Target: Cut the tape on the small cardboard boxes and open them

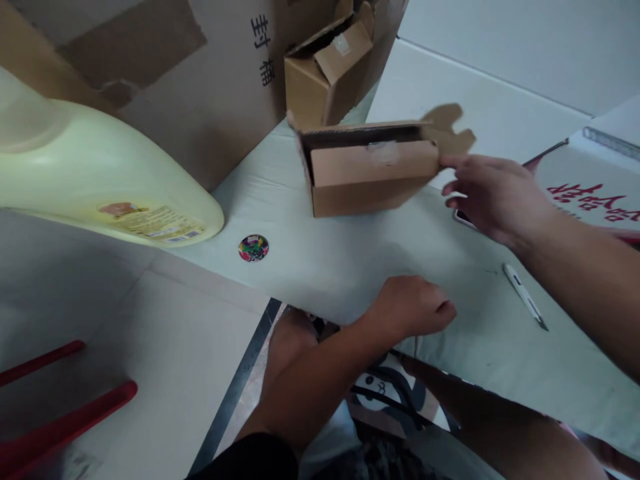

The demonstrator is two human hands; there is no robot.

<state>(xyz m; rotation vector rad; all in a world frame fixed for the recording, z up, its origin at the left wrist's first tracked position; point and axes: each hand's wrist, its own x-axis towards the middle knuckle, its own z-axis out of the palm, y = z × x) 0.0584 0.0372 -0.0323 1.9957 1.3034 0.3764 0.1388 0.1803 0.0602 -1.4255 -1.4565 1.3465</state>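
A small brown cardboard box [367, 170] lies on its side on the pale sheet [325, 260], its flaps open toward me. My right hand [493, 197] reaches to its right end, fingertips touching the edge of a flap, fingers apart. My left hand [415, 307] rests on the sheet nearer to me, curled into a loose fist with nothing visible in it. A white pen-like knife [524, 295] lies on the sheet just right of it.
A second small open box [327, 67] stands behind, against a large carton [200, 73]. A big pale yellow jug [100, 173] lies at left, a round colourful sticker [253, 247] near it. Printed white packaging [590, 190] sits at right, red bars [60, 427] at lower left.
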